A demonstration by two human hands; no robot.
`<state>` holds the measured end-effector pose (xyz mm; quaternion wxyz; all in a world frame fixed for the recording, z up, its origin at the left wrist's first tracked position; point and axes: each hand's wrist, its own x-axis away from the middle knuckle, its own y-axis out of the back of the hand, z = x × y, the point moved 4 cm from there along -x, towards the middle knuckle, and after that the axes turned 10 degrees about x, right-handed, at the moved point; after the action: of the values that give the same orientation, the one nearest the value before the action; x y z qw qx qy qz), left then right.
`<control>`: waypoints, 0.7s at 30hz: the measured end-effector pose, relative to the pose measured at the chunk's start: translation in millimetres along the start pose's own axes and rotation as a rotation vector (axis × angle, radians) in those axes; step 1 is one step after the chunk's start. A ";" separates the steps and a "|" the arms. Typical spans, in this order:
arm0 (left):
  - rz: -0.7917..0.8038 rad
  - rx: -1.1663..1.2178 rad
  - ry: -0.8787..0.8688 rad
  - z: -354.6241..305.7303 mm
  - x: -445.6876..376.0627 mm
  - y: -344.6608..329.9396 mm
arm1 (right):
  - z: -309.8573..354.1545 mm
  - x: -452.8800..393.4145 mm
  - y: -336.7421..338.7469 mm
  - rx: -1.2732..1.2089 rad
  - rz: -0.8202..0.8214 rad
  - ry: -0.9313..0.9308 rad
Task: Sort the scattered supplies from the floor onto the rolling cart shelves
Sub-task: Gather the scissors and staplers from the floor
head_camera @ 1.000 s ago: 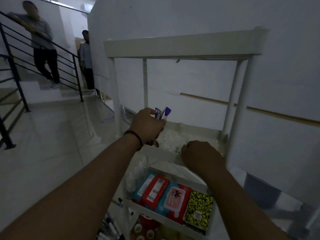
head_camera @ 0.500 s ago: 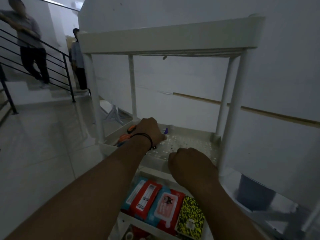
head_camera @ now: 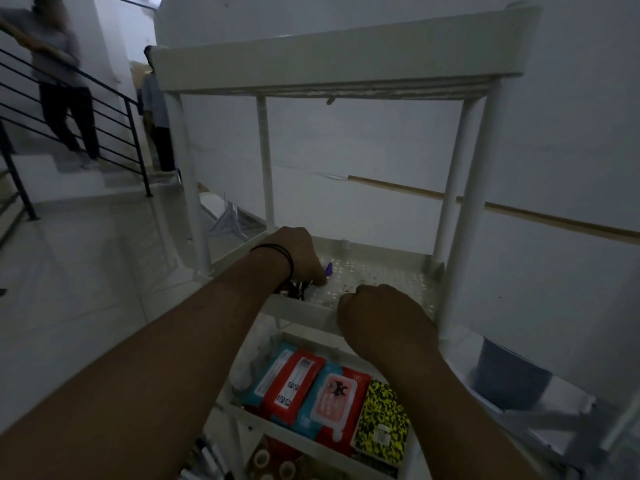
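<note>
The white rolling cart [head_camera: 346, 60] stands right in front of me, against a white wall. My left hand [head_camera: 294, 252], with a black band on the wrist, reaches down onto the left side of the perforated middle shelf [head_camera: 384, 271]. Its curled fingers hold a bundle of pens, of which a purple cap [head_camera: 329, 269] sticks out beside the fingertips and dark ends [head_camera: 298, 289] show under the palm. My right hand [head_camera: 381, 318] grips the front rim of that same shelf in a fist.
The shelf below holds red and teal wipe packs [head_camera: 294, 382] and a yellow-black notebook [head_camera: 381, 420]; tape rolls [head_camera: 273, 462] lie lower still. A blue bin [head_camera: 512, 375] stands right of the cart. A black stair railing [head_camera: 114, 133] and two people [head_camera: 59, 81] are at left.
My left hand has gone from holding the pens up in the air down onto the middle shelf. My right hand has stayed on the shelf's front rim.
</note>
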<state>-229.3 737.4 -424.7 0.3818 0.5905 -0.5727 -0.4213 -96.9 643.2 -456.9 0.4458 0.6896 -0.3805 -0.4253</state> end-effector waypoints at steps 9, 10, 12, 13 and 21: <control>-0.033 -0.061 -0.045 2.2 8.0 -3.7 | 1.0 4.4 10.1 -0.095 0.006 0.017; -0.037 -0.092 -0.057 3.3 7.4 -4.8 | 1.7 3.3 8.2 -0.084 0.021 0.032; -0.028 -0.117 -0.039 7.7 5.3 -7.6 | 2.1 1.3 5.8 -0.096 0.030 0.024; -0.025 -0.104 -0.025 9.5 5.1 -8.3 | 1.6 1.1 5.4 -0.104 0.024 0.010; -0.039 -0.093 -0.023 12.3 7.7 -10.3 | 1.5 3.6 10.1 -0.079 -0.031 0.029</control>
<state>-237.2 730.7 -439.1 0.3939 0.5784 -0.5452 -0.4615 -98.5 636.4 -448.7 0.4716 0.6833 -0.3462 -0.4369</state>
